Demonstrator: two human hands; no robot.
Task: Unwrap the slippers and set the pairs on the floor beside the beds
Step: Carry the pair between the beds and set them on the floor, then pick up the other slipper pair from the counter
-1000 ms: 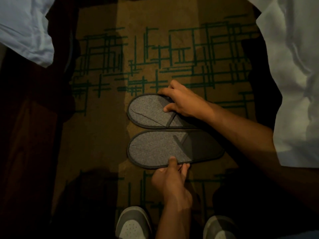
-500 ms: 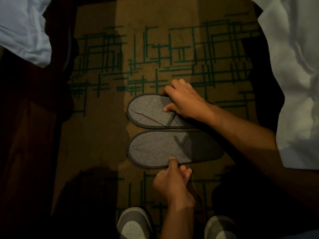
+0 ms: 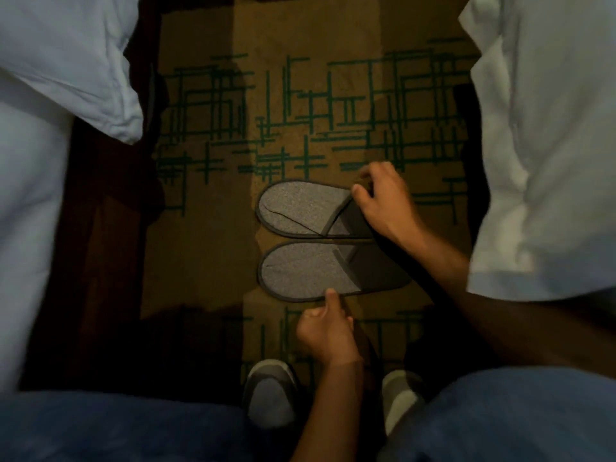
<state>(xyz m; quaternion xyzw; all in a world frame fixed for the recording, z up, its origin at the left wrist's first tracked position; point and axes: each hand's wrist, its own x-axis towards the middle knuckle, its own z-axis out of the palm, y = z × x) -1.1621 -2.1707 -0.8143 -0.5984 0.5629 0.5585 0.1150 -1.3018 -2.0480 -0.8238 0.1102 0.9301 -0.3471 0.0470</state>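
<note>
— Two grey slippers [image 3: 310, 241], side by side and touching on the patterned carpet [image 3: 206, 261], toes pointing left.

— Placed where?

— Between two beds: white bedding [image 3: 50, 95] at left, white bedding [image 3: 546, 161] at right.

— And the hands?

— Right hand [image 3: 383, 201] pinching the far slipper's upper edge. Left hand [image 3: 328, 331] loosely curled, thumb tip touching the near slipper's rim; gripping nothing.

— Closer in?

— Grey shoes [image 3: 270, 395] and blue-clad knees [image 3: 116, 428].

- The slippers [image 3: 310, 241] lie side by side on the carpet [image 3: 200, 261].
- One bed [image 3: 50, 128] is left of the slippers, the other bed [image 3: 550, 145] right.
</note>
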